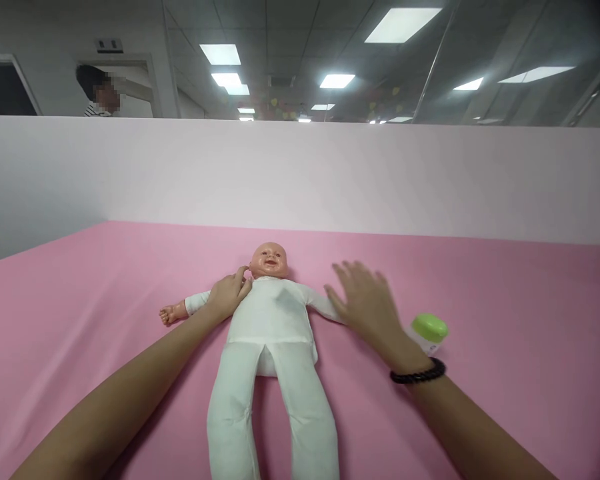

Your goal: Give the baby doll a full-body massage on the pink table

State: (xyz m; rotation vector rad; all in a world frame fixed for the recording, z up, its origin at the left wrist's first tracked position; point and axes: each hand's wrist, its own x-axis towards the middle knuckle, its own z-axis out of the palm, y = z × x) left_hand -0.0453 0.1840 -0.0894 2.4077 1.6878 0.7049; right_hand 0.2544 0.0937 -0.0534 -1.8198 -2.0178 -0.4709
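A baby doll (270, 310) with a bald plastic head and a white cloth body lies on its back, its feet out of view. At the doll's shoulder on the left side, my left hand (229, 293) is curled round the cloth, its fingertips close to the neck and chin. My right hand (365, 297) is spread open over the end of the doll's other arm, slightly blurred, and hides that arm's hand. Whether it touches the arm I cannot tell. Beside my right wrist stands a small white jar with a green lid (430, 327), partly covered by the wrist.
The doll lies on a pink padded sheet (505, 320) with light creases. A white panel (330, 177) rises behind it. Beyond the panel, at the upper left, a person (96, 90) is near a doorway.
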